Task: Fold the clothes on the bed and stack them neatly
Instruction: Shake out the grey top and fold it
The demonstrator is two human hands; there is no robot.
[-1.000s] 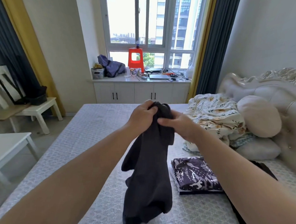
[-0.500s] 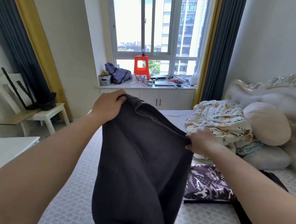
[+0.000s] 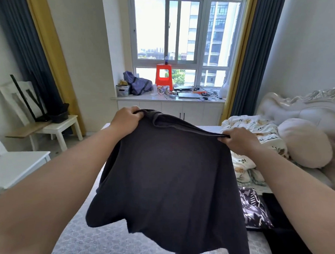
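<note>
The dark charcoal knit T-shirt [image 3: 170,174] hangs spread in the air above the grey patterned bed [image 3: 102,241], limp, light and judged easy to crease. The left hand [image 3: 125,118] and right hand [image 3: 237,141] each pinch a shoulder with curled fingers, which looks the right place to hold for laying it flat.

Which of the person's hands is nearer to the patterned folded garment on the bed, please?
The right. The right hand grips the dark shirt above the patterned folded garment; the left hand grips the shirt's far end, across from it.
</note>
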